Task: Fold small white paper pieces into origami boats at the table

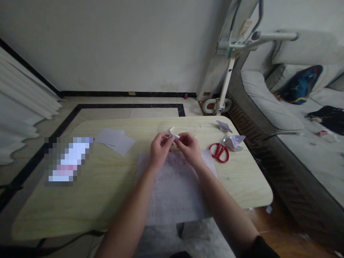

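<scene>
A small piece of folded white paper (pixel 175 136) is pinched between both hands over the middle of the table. My left hand (pixel 160 147) is closed on its left side, thumb and fingertips together. From the right, my right hand (pixel 190 147) grips the same paper, its thumb close to the left one. Part of the paper is hidden by the fingers, and its exact shape is too small to make out. Beneath my hands and forearms lies a large thin whitish sheet (pixel 177 190) with faint marks, reaching the table's front edge.
Red-handled scissors (pixel 220 153) lie right of the sheet, beside a crumpled folded paper (pixel 235 142). Another folded paper (pixel 224 126) sits farther back on the wooden table (pixel 113 200). Flat white paper pieces (pixel 120 143) and a pixelated object (pixel 70 159) lie left. A sofa (pixel 271 96) stands right.
</scene>
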A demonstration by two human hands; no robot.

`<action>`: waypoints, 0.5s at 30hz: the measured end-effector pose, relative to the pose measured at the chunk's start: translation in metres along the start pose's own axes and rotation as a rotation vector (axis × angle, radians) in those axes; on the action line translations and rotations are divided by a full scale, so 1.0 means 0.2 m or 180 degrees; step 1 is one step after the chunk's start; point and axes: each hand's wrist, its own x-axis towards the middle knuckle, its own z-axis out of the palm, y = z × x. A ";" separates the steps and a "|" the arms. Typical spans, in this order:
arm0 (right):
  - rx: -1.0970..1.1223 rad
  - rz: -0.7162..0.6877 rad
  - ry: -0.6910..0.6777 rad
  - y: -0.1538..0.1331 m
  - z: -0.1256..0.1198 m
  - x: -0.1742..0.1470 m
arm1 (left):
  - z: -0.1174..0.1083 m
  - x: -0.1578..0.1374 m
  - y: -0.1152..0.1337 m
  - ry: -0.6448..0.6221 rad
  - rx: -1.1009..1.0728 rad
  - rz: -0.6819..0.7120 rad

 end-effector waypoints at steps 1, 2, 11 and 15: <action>-0.0121 -0.0049 0.0125 0.00 0.00 0.00 | 0.00 0.00 0.00 0.0059 -0.0028 0.0006; -0.0273 -0.0130 0.0251 0.00 0.00 -0.01 | 0.01 0.00 0.00 0.0075 -0.0077 0.0000; -0.1050 -0.1048 -0.0020 -0.04 0.00 -0.05 | 0.00 0.00 0.04 -0.0053 -0.0166 -0.0218; -0.0704 -0.0759 0.0419 -0.05 -0.01 -0.03 | -0.02 0.01 0.03 -0.0143 -0.0216 -0.0346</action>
